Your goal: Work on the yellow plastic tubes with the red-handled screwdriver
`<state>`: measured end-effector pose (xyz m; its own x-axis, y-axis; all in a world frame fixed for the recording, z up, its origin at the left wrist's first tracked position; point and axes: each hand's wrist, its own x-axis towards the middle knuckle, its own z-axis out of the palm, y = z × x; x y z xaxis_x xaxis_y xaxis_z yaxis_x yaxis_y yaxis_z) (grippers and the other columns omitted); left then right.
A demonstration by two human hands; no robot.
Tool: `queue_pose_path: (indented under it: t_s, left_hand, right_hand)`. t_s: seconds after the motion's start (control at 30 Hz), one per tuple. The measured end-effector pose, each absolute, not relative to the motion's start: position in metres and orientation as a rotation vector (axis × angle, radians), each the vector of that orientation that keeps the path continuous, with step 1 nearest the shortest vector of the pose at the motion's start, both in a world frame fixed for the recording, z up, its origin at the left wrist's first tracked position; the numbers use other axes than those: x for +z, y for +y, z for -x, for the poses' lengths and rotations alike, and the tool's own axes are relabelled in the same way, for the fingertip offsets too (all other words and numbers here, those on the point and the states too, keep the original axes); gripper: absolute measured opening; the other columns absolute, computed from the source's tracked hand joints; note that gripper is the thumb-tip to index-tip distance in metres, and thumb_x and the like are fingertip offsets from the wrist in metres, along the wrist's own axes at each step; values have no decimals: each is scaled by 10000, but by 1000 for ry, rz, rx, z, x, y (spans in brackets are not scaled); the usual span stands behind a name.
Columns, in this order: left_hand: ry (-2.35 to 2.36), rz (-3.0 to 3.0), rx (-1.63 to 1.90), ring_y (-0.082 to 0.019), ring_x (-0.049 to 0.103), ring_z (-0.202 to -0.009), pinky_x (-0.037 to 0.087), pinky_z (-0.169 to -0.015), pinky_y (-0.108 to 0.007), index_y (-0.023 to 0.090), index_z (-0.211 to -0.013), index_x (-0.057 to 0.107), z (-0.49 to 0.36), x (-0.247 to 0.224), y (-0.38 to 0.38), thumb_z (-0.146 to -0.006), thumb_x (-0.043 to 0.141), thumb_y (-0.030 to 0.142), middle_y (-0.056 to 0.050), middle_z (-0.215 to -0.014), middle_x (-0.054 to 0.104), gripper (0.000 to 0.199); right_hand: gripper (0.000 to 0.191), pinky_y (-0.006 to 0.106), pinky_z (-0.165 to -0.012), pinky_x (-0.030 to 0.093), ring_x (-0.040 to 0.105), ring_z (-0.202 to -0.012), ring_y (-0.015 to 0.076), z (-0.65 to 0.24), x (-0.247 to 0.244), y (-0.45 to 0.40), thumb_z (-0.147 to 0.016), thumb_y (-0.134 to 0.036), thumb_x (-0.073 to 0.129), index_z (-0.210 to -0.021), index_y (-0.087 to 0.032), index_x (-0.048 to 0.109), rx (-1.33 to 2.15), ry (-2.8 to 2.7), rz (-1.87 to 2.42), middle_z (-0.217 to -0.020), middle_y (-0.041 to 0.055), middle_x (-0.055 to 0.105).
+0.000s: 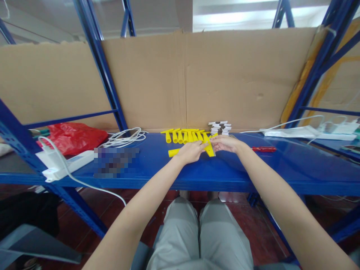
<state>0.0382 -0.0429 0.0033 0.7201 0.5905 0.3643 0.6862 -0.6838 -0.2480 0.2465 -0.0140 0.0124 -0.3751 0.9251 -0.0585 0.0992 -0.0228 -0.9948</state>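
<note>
My left hand [192, 151] is closed round a yellow T-shaped tool [209, 147], whose round handle sticks out to the left of the hand. At the tool's wide head, my right hand [225, 143] has its fingers pressed together against the edge, where a thin greyish strip shows. Behind my left hand, several similar yellow tools [180, 136] stand in a row near the cardboard. A stack of small white packets with dark bands [221, 128] lies just behind my right hand.
On the blue table [157, 168], a red screwdriver-like item [263, 149] lies to the right. A red plastic bag [74, 138], coiled white cable [123, 138] and white power strip [70, 165] are at the left. Cardboard [225, 75] stands behind.
</note>
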Motion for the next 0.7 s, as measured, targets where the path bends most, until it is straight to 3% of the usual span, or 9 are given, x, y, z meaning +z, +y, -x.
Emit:
queue_pose_path:
  t_s: [0.43, 0.57, 0.7]
  left_hand:
    - [-992, 2600, -465, -251, 641, -1115, 518, -912, -365, 185, -1345, 554, -36, 1, -41, -972, 437, 229, -140, -1244, 651, 394]
    - [-1062, 2588, -475, -257, 586, -1224, 478, -984, -371, 142, -1387, 485, -37, -1, -40, -964, 457, 241, -167, -1351, 591, 435]
    - [-1153, 2562, -409, -260, 597, -1216, 485, -966, -360, 130, -1435, 415, -39, -3, -40, -958, 465, 236, -185, -1346, 593, 491]
  right_hand:
    - [128, 239, -626, 575, 653, -564, 118, -247, 9, -14, -760, -81, 738, -813, -120, 628, 1607, -1548, 1092, -632, 30, 690]
    - [171, 227, -636, 573, 650, -567, 107, -245, 8, -12, -736, -77, 753, -848, -127, 635, 1583, -1538, 1066, -658, 19, 697]
    - [168, 215, -626, 571, 654, -581, 105, -242, 7, -12, -728, -72, 753, -841, -130, 642, 1588, -1560, 1033, -675, 18, 701]
